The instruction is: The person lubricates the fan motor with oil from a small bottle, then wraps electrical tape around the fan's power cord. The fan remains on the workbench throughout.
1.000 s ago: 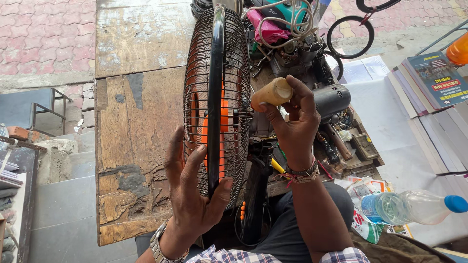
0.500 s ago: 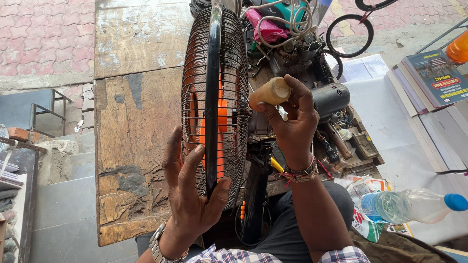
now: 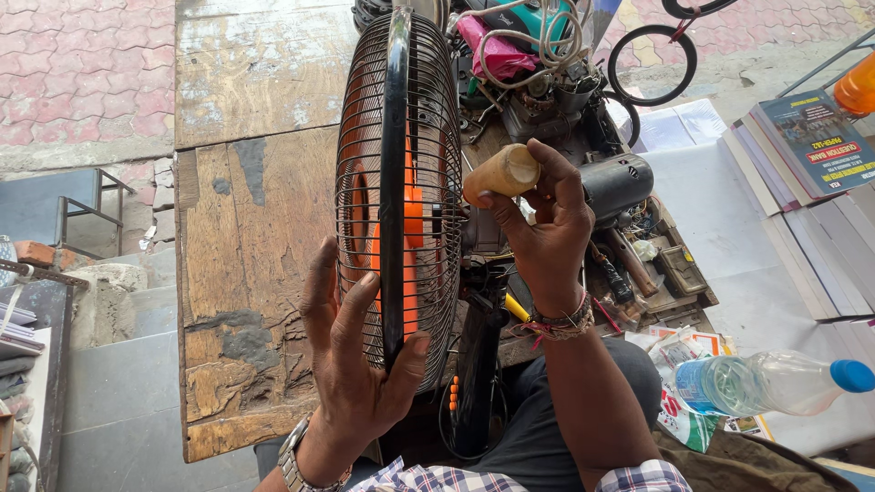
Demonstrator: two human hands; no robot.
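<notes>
A black wire fan cage (image 3: 398, 182) with orange blades (image 3: 412, 219) inside stands upright on edge over a worn wooden table (image 3: 255, 200). My left hand (image 3: 360, 364) presses flat against the cage's lower front, fingers spread over the wires and rim. My right hand (image 3: 542, 228) is raised behind the cage and grips a tool with a light wooden handle (image 3: 501, 171); its tip is hidden behind the fan. The fan's black stand (image 3: 478, 364) runs down toward my lap.
A dark motor (image 3: 615, 182), tangled wires and a pink cloth (image 3: 497, 50) clutter the table's right side, with a tray of small tools (image 3: 656, 273). A plastic water bottle (image 3: 766, 383) lies at right. Stacked books (image 3: 811, 146) lie on a white surface.
My left hand's fingers have shifted slightly on the cage. The right hand with the wooden-handled tool stays almost where it was.
</notes>
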